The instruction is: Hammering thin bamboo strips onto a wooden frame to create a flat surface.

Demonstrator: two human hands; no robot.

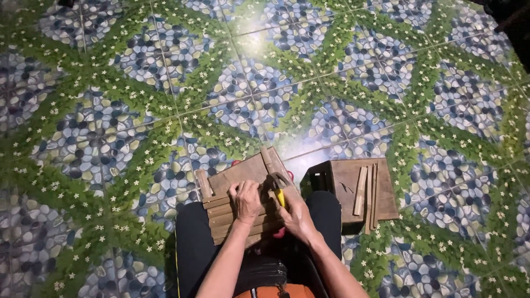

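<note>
From the head camera, my left hand (247,200) presses flat, fingers bent, on the slatted brown wooden panel (240,196) lying across my lap. My right hand (293,214) grips a yellow-handled claw hammer (279,187) against it. Loose wooden strips (365,192) lie on a dark wooden box (348,190) just beside my right knee, on the pebble-patterned tile floor (138,110).

Tiled floor (138,110) open ahead & to the left, wide room to reach. Right side blocked low by brown box (337,190) w/ loose slats (367,193) on top, just beside right knee. Lap taken up by slat panel (243,182); both hands crowd its near edge.
</note>
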